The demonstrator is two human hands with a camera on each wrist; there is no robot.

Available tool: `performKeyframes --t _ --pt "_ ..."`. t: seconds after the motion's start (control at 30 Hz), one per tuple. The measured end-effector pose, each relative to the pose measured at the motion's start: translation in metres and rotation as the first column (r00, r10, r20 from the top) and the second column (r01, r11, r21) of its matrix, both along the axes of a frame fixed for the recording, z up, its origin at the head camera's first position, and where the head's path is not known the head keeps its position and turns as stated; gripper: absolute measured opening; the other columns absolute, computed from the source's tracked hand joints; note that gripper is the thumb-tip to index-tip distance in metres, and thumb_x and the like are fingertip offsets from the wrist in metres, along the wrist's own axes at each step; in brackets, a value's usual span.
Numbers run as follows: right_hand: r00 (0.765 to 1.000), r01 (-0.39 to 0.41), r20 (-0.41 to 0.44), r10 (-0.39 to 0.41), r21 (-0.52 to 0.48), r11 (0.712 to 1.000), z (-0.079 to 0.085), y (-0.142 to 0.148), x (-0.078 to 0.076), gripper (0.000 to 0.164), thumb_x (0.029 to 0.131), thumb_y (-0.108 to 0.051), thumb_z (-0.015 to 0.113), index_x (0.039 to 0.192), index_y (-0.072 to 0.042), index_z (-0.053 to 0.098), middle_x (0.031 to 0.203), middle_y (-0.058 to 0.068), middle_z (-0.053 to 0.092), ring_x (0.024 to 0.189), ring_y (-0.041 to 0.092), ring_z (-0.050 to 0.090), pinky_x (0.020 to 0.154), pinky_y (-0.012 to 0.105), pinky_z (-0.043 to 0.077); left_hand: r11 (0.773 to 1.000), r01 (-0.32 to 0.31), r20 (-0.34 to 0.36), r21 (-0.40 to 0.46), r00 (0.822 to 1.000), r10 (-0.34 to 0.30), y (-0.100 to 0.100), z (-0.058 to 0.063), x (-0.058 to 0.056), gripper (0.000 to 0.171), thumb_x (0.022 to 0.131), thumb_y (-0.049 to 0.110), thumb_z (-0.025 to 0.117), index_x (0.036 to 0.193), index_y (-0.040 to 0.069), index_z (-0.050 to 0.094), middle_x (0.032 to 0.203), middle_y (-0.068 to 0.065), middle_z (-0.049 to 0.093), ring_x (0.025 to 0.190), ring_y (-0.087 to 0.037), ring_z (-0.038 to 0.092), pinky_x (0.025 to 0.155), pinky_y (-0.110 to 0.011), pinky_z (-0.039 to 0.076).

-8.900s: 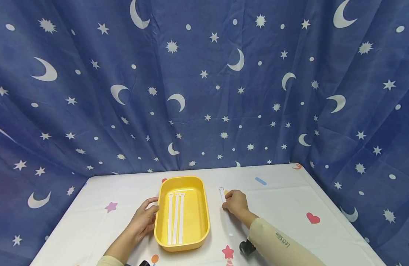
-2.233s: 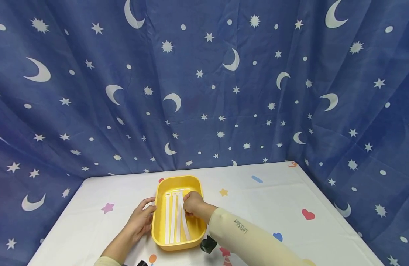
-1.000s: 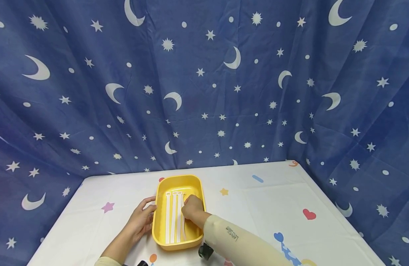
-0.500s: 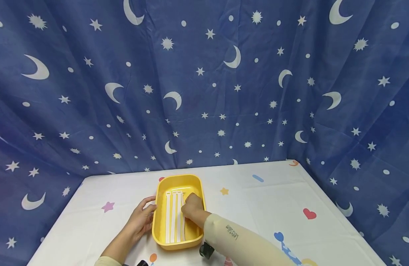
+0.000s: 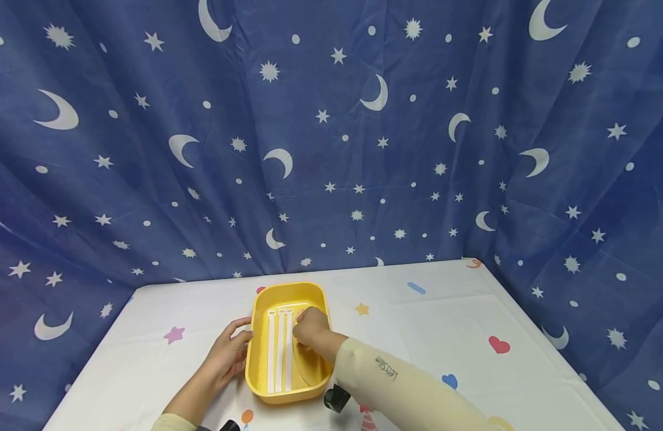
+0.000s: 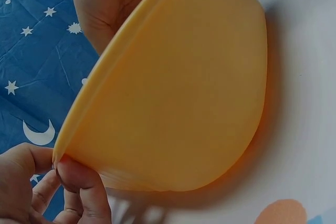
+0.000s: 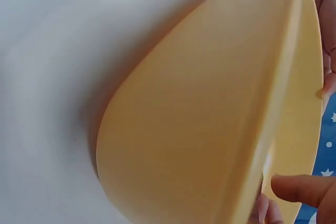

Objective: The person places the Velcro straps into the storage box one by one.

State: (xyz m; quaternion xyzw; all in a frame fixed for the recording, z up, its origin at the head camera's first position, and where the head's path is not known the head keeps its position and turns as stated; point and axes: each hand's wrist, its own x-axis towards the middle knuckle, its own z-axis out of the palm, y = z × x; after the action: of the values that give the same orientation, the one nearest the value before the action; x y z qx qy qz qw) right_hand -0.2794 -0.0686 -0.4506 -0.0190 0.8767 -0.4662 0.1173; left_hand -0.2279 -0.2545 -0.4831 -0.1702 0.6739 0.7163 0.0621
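Note:
A yellow tray (image 5: pixel 288 396) stands on the table, and three long white straps (image 5: pixel 279 353) with slotted ends lie side by side inside its left half. My left hand (image 5: pixel 226 356) holds the tray's left side; in the left wrist view its thumb and fingers (image 6: pixel 84 182) pinch the rim. Inside the tray, to the right of the straps, my right hand (image 5: pixel 314 327) is curled low with its back to the head camera. It pinches a fourth white strap, mostly hidden behind the hand now. The right wrist view shows the right thumb (image 7: pixel 299 187) bent over the tray's inside.
The white tablecloth (image 5: pixel 412 335) carries printed shapes such as a heart and stars. A blue curtain (image 5: pixel 331 149) with moons and stars hangs behind and along both sides. A black wrist camera (image 5: pixel 335 398) sits beside the tray's lower right corner.
The right hand took the fourth strap from the table into the tray. Over the last second it shifted slightly up, and the strap's lower length dropped from clear view. The left hand stayed put.

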Motion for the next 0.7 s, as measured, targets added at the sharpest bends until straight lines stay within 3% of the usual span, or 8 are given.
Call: performKeyframes --t 0.03,0.17,0.43,0.6,0.7 --pt "1.0 0.005 0.012 -0.004 -0.023 1.0 0.002 0.0 0.0 0.015 0.077 0.008 0.062 0.089 -0.002 0.063 0.082 0.006 0.059 0.049 0.017 0.061 0.046 0.026 0.054 1.0 -0.004 0.001 -0.002 1.0 0.004 0.0 0.0 0.0 0.046 0.099 0.014 0.049 0.143 0.012 0.04 0.103 -0.011 0.062 0.08 -0.012 0.063 0.073 -0.033 0.06" --pt "0.999 -0.008 0.05 0.012 -0.089 0.996 0.011 0.004 0.002 0.013 0.077 0.008 0.065 0.087 0.0 0.064 0.074 0.008 0.06 0.052 0.018 0.063 0.056 0.032 0.06 1.0 -0.004 -0.009 0.008 1.0 0.004 -0.002 -0.001 0.002 0.047 0.099 0.014 0.049 0.144 0.01 0.038 0.101 -0.009 0.063 0.08 -0.012 0.063 0.072 -0.033 0.06" --pt "0.987 -0.029 0.146 0.07 -0.264 0.964 0.034 0.037 0.004 0.016 0.083 0.005 0.065 0.098 0.003 0.06 0.08 0.013 0.063 0.054 0.013 0.061 0.06 0.03 0.061 1.0 -0.024 -0.002 0.014 1.0 0.024 -0.002 -0.003 0.007 0.045 0.099 0.013 0.048 0.143 0.011 0.039 0.103 -0.01 0.063 0.079 -0.012 0.063 0.072 -0.032 0.06" --pt "0.988 -0.012 0.145 0.057 -0.297 0.955 0.042 0.072 0.001 0.026 0.085 -0.001 0.064 0.109 0.007 0.06 0.085 0.015 0.065 0.061 0.014 0.065 0.062 0.03 0.061 1.0 -0.028 -0.001 0.0 1.0 0.028 -0.006 -0.003 0.006 0.047 0.099 0.014 0.049 0.145 0.01 0.039 0.103 -0.01 0.062 0.079 -0.011 0.061 0.072 -0.031 0.059" --pt "0.991 0.003 0.127 0.034 -0.277 0.961 0.043 0.09 0.003 0.025 0.086 -0.004 0.064 0.108 0.006 0.06 0.088 0.015 0.065 0.065 0.016 0.066 0.063 0.031 0.061 0.999 -0.032 -0.006 -0.018 0.999 0.032 -0.008 -0.003 0.006 0.048 0.1 0.016 0.049 0.146 0.01 0.039 0.106 -0.011 0.062 0.08 -0.012 0.062 0.071 -0.031 0.059"
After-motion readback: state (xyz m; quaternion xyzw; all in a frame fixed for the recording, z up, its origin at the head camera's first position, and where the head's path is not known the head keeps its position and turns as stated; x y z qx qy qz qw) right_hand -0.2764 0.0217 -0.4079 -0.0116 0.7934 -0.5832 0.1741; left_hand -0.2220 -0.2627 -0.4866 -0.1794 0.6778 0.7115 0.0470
